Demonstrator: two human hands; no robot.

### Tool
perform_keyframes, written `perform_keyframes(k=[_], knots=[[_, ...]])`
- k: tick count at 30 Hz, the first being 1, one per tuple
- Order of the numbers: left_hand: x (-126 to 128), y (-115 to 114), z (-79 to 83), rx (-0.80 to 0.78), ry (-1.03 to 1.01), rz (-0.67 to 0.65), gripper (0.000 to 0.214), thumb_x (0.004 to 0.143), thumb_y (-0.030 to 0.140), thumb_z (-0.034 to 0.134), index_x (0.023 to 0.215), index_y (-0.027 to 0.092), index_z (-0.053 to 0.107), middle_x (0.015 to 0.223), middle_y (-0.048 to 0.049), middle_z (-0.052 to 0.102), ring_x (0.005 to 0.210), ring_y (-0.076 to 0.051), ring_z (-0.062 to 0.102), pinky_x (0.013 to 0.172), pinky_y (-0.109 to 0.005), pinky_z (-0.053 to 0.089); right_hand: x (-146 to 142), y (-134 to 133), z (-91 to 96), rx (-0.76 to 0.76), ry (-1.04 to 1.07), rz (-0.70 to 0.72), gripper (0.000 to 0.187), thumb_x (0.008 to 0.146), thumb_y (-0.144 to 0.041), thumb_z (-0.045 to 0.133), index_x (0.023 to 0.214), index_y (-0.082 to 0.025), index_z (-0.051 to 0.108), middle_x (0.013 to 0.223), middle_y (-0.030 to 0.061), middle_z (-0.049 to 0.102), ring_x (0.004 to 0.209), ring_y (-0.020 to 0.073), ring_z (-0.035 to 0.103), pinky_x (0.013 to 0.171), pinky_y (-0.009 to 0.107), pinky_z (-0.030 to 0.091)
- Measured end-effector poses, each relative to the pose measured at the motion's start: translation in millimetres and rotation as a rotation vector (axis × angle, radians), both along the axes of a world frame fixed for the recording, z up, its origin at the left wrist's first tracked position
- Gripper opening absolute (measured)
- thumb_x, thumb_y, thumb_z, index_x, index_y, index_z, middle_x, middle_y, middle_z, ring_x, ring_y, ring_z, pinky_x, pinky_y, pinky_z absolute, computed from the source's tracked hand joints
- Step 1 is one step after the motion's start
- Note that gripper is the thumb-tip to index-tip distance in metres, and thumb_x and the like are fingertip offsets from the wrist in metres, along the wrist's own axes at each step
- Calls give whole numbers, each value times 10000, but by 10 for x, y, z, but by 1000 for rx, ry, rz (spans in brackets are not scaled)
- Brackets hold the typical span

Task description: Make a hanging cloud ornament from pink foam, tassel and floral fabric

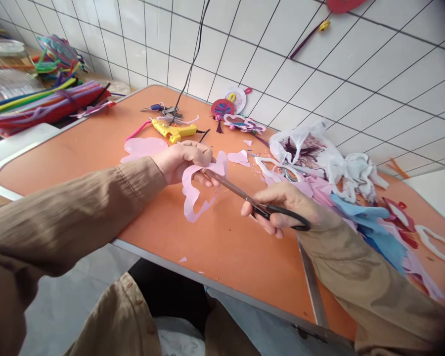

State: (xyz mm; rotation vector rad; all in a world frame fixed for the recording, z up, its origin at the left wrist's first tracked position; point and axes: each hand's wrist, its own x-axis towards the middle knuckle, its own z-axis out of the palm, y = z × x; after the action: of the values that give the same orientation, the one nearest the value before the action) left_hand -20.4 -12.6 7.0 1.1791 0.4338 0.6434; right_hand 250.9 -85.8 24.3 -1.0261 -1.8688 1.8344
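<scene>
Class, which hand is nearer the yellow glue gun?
Left. The left hand is close in front of the glue gun; the right hand is farther off, to its right.

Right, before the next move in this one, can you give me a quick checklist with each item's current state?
1. Curved, wavy-edged pink cut-out held: ok, it is in the left hand.
2. Black-handled metal scissors gripped: ok, the right hand has the handles.
3. Left hand's fingers well clear of the blades: not ok, they are right beside the tip end.
4. Blades fully closed: cannot tell, the tip end is obscured at the cut-out and fingers.
5. Yellow plastic glue gun set down: ok, it lies on the orange table beyond the left hand.
6. Glue gun cold: cannot tell.
</scene>
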Motion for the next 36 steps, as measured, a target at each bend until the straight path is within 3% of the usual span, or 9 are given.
perform_keyframes(k=[3, 8, 12, 18, 24, 28, 30, 33, 36], knots=[[12, -11, 18, 0, -18, 60, 179, 639, 227, 738, 590, 136, 591, 723, -108, 741, 654, -195, 713, 641, -302, 579, -77, 31, -73, 207, 194, -61, 389, 852, -489, 750, 1061, -165, 698, 625, -2, 666, 483, 99, 604, 479, 219, 486], [15, -54, 57, 26, 91, 8, 269, 668, 326, 791, 608, 157, 592, 645, -89, 713, 602, -212, 701, 572, -307, 556, -242, 83, -117, 624, 301, -598, 294, 821, -352, 814, 1019, -224, 638, 838, 12, 760, 759, 145, 741, 784, 303, 581], [28, -146, 117, 82, 179, -94, 279, 690, 382, 816, 645, 168, 643, 533, -53, 648, 576, -215, 683, 577, -317, 553, -310, 79, -142, 623, 323, -585, 327, 794, -302, 832, 1037, -251, 619, 976, 25, 785, 927, 167, 760, 906, 339, 581], [90, -242, 163, 278, 334, -115, 234, 717, 343, 797, 662, 151, 675, 541, -30, 637, 621, -221, 694, 574, -281, 516, -471, -36, -159, 533, 248, -540, 403, 679, -187, 859, 990, -253, 611, 769, -45, 719, 766, 144, 722, 719, 285, 591], [140, -260, 173, 398, 386, 279, 158, 745, 283, 784, 742, 144, 709, 586, -14, 646, 548, -134, 617, 524, -220, 468, -510, -58, -129, 640, 167, -633, 318, 699, -235, 803, 956, -231, 615, 754, -46, 649, 657, 126, 641, 694, 320, 577], [42, -229, 256, 536, 287, 598, 269, 845, 341, 699, 659, 147, 676, 521, -4, 570, 467, -82, 483, 451, -202, 374, -453, -32, -130, 1031, -6, -721, 247, 750, -204, 723, 973, -257, 631, 776, -39, 647, 693, 141, 625, 728, 335, 563], [4, -247, 299, 477, 274, 436, 373, 856, 452, 686, 638, 149, 693, 470, -9, 553, 413, -82, 453, 409, -209, 341, -427, -30, -134, 1260, -136, -736, 231, 784, -171, 676, 983, -283, 643, 795, -25, 663, 747, 168, 635, 775, 364, 558], [42, -337, 304, 228, 377, 14, 490, 754, 608, 751, 693, 121, 739, 507, -56, 632, 394, -114, 525, 376, -221, 370, -405, -57, -134, 1380, -290, -677, 266, 824, -140, 642, 1018, -322, 663, 810, -4, 680, 814, 205, 665, 957, 459, 513], [154, -430, 222, -10, 305, -68, 584, 731, 695, 725, 733, 112, 751, 630, -106, 716, 443, -134, 595, 388, -224, 437, -409, -111, -125, 1414, -360, -546, 252, 865, -151, 629, 1004, -351, 694, 763, -5, 647, 753, 200, 653, 1053, 530, 440]])
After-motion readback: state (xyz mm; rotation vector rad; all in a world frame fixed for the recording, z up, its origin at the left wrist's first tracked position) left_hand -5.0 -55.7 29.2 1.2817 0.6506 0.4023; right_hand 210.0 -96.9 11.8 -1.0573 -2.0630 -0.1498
